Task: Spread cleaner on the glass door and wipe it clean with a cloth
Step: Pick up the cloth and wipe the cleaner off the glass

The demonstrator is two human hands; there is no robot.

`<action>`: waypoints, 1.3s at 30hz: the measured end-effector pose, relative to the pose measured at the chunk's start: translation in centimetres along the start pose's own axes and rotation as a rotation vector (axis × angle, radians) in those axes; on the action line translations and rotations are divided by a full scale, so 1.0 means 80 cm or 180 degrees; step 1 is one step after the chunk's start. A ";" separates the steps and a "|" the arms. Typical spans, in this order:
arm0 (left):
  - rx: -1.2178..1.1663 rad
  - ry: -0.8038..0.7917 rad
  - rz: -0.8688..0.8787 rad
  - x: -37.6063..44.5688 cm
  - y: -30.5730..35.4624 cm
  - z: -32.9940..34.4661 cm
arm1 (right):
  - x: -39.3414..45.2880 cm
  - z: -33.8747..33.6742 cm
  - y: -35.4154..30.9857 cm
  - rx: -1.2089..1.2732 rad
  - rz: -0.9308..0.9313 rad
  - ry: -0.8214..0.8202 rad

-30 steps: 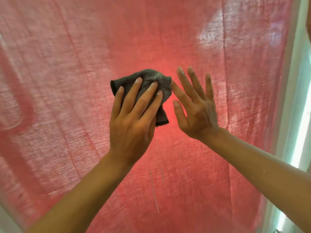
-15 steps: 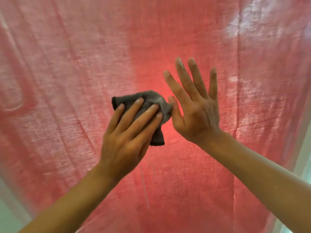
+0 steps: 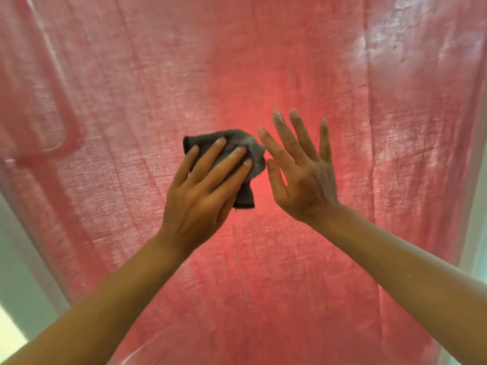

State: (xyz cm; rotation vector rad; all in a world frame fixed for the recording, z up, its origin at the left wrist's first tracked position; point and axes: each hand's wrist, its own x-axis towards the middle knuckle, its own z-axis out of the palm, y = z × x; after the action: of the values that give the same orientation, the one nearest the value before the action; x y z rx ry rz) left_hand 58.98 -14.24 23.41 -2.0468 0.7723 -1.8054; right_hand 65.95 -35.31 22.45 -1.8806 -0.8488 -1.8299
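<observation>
The glass door (image 3: 263, 272) fills the view, with a red-pink curtain showing through it. My left hand (image 3: 205, 185) presses a bunched dark grey cloth (image 3: 246, 146) flat against the glass with straight fingers. My right hand (image 3: 300, 175) is just to the right of the cloth, fingers spread and straight, palm toward the glass; its thumb and forefinger lie close to the cloth's right edge. Thin wet streaks (image 3: 238, 259) run down the glass below the hands.
A pale door frame (image 3: 474, 206) runs down the right edge. A light green-white frame or wall strip (image 3: 18, 272) shows at the lower left. A looped fold of the curtain (image 3: 52, 133) hangs at the left.
Both hands with the cloth dropped lower on the glass and then shifted a little; the view moved left, so the right frame mostly left the picture and came partly back.
</observation>
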 end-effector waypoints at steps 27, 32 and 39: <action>-0.0614 -0.0392 -0.0164 -0.093 -0.001 -0.029 | -0.077 0.005 -0.086 0.0341 -0.0635 0.0096; -0.0184 -0.0622 0.0014 -0.127 -0.037 -0.045 | -0.075 0.008 -0.099 0.0188 -0.0447 0.0401; 0.0058 -0.0421 -0.0301 -0.139 -0.016 -0.030 | -0.157 0.028 -0.127 0.0135 -0.0097 0.0004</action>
State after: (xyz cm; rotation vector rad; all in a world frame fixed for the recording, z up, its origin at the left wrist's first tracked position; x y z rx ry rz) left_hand 56.14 -6.48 15.44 -2.1990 0.6298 -1.6974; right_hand 61.42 -28.25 8.43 -1.8499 -0.9134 -1.8163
